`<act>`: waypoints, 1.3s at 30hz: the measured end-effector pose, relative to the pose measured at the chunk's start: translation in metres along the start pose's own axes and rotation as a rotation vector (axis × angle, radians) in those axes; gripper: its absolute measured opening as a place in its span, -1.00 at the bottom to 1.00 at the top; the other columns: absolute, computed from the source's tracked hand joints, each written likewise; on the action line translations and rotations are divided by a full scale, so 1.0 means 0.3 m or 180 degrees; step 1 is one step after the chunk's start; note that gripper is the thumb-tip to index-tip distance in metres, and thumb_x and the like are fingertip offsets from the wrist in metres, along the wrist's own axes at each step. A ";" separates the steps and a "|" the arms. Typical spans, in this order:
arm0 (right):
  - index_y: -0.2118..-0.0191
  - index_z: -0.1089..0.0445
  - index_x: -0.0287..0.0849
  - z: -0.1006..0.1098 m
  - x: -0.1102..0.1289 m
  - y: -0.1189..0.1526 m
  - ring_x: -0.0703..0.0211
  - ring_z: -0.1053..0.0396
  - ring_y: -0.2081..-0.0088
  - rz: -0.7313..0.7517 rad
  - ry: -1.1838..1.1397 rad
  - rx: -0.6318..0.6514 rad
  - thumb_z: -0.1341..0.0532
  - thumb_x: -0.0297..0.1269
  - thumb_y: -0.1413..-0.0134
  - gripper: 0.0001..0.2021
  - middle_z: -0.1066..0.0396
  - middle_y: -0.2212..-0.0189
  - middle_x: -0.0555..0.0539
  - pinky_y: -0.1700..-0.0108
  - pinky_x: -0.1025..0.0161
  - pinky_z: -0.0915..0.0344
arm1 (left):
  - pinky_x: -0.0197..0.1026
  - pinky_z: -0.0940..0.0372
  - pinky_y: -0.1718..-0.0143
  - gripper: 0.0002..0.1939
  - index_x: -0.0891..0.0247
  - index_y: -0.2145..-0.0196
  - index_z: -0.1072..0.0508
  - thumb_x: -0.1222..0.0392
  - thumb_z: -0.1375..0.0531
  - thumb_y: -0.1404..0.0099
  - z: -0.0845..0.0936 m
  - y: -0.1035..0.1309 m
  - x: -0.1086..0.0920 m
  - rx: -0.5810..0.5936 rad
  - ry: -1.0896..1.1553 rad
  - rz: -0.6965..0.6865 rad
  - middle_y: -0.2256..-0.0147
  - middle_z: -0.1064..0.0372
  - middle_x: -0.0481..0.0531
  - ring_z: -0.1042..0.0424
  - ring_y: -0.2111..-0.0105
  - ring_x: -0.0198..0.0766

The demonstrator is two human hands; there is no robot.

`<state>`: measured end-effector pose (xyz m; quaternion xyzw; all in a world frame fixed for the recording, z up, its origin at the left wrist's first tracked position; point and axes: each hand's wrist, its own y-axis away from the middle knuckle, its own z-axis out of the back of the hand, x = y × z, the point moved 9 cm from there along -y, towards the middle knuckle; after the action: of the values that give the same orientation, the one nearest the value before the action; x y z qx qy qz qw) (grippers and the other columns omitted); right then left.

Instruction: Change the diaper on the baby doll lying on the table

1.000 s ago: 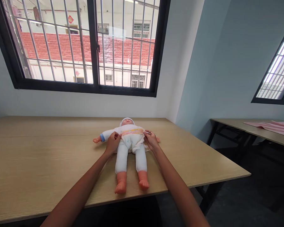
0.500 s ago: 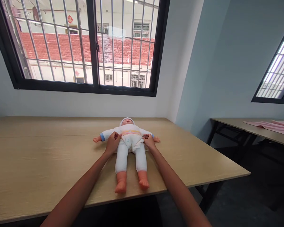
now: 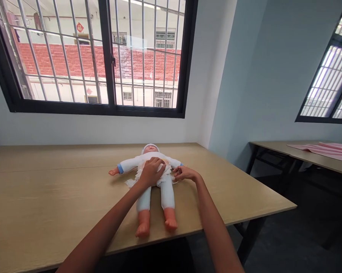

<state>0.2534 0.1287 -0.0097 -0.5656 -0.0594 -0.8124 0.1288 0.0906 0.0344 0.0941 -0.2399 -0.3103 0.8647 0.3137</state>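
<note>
The left hand (image 3: 152, 172) has come inward from the waist's edge to lie over the front of the diaper (image 3: 167, 169), and the right hand (image 3: 185, 173) has drawn outward from the waistband to beside the hip — so the work now seems to rest on the left hand steadying the front while the right deals with the side. The doll (image 3: 166, 189) lies on its back on the counter (image 3: 59, 201), feet toward the person. The hands are apart; the left's fingers are bent over the diaper, the right's curl by its edge, and whether either pinches anything I cannot tell. The left hand and forearm hide much of the diaper's front, and the doll's outstretched arm lies just beyond the right hand. Farther right, a pink striped cloth (image 3: 327, 151) lies on another counter (image 3: 269, 147) — well apart — and a barred window (image 3: 111, 110) stands behind.
</note>
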 end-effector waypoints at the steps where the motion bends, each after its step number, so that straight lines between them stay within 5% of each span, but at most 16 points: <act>1: 0.40 -0.44 -0.20 -0.017 -0.011 0.009 0.28 -0.36 0.51 -0.0084 0.0100 0.0201 -0.49 -0.50 0.67 -0.53 -0.45 0.56 0.09 0.48 0.40 -0.20 | 0.00 -0.23 0.03 -0.76 0.20 0.33 -0.41 0.15 0.02 -0.38 -0.033 -0.013 -0.029 0.0154 -0.0108 -0.0135 0.21 -0.45 0.11 -0.37 0.09 -0.06; 8: 0.45 -0.44 -0.18 -0.113 0.007 0.000 0.38 -0.20 0.63 -0.0049 0.0082 0.0532 -0.44 -0.50 0.55 -0.65 -0.36 0.67 0.15 0.62 0.44 -0.06 | 0.01 -0.18 0.03 -0.67 0.20 0.43 -0.45 0.17 0.02 -0.42 -0.149 -0.015 -0.070 0.0623 -0.0488 -0.0573 0.30 -0.47 0.11 -0.38 0.19 -0.08; 15: 0.55 -0.35 -0.20 -0.030 0.007 -0.014 0.38 -0.21 0.64 0.0109 -0.0868 -0.0476 -0.28 -0.48 0.35 -0.88 -0.35 0.69 0.10 0.60 0.43 -0.08 | 0.05 -0.14 -0.10 -0.67 0.20 0.33 -0.49 0.15 0.04 -0.43 -0.153 0.002 -0.040 0.0677 -0.0615 -0.0540 0.20 -0.50 0.12 -0.39 0.09 -0.09; 19: 0.53 -0.18 -0.12 -0.020 -0.033 -0.028 0.37 -0.17 0.70 0.0085 -0.1086 -0.0926 -0.24 -0.48 0.34 -0.79 -0.21 0.78 0.19 0.64 0.43 -0.05 | 0.03 -0.16 -0.07 -0.69 0.20 0.30 -0.49 0.16 0.03 -0.43 -0.171 0.002 -0.048 0.0756 -0.0669 -0.0643 0.19 -0.50 0.11 -0.39 0.08 -0.10; 23: 0.42 -0.20 -0.12 0.002 -0.033 -0.028 0.32 -0.24 0.67 0.0128 -0.1312 -0.1189 -0.29 -0.47 0.35 -0.70 -0.28 0.74 0.18 0.63 0.41 -0.12 | 0.03 -0.15 -0.07 -0.71 0.19 0.26 -0.50 0.11 0.00 -0.42 -0.165 0.007 -0.055 0.0709 -0.0587 -0.0684 0.15 -0.49 0.09 -0.39 0.05 -0.09; 30: 0.26 -0.31 -0.18 0.038 0.051 0.005 0.31 -0.36 0.56 0.0377 -0.1786 -0.1026 -0.41 -0.41 0.35 -0.59 -0.49 0.50 0.03 0.47 0.35 -0.35 | 0.03 -0.10 -0.12 -0.66 0.12 0.20 -0.54 -0.02 0.00 -0.43 -0.156 0.020 -0.075 0.0732 -0.0644 -0.0764 0.11 -0.49 0.06 -0.34 0.00 -0.11; 39: 0.23 -0.32 -0.16 0.015 0.082 0.030 0.23 -0.45 0.46 0.0542 -0.2169 -0.0960 -0.42 -0.39 0.18 -0.64 -0.46 0.46 0.03 0.38 0.29 -0.48 | 0.06 -0.10 -0.15 -0.69 0.04 0.16 -0.56 0.01 -0.02 -0.43 -0.143 0.025 -0.083 0.0622 -0.0677 -0.0798 0.05 -0.46 0.03 -0.33 -0.02 -0.11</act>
<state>0.2520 0.1175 0.0143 -0.8188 0.0686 -0.5638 0.0841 0.1310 0.0291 0.0646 -0.0750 -0.2838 0.8654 0.4061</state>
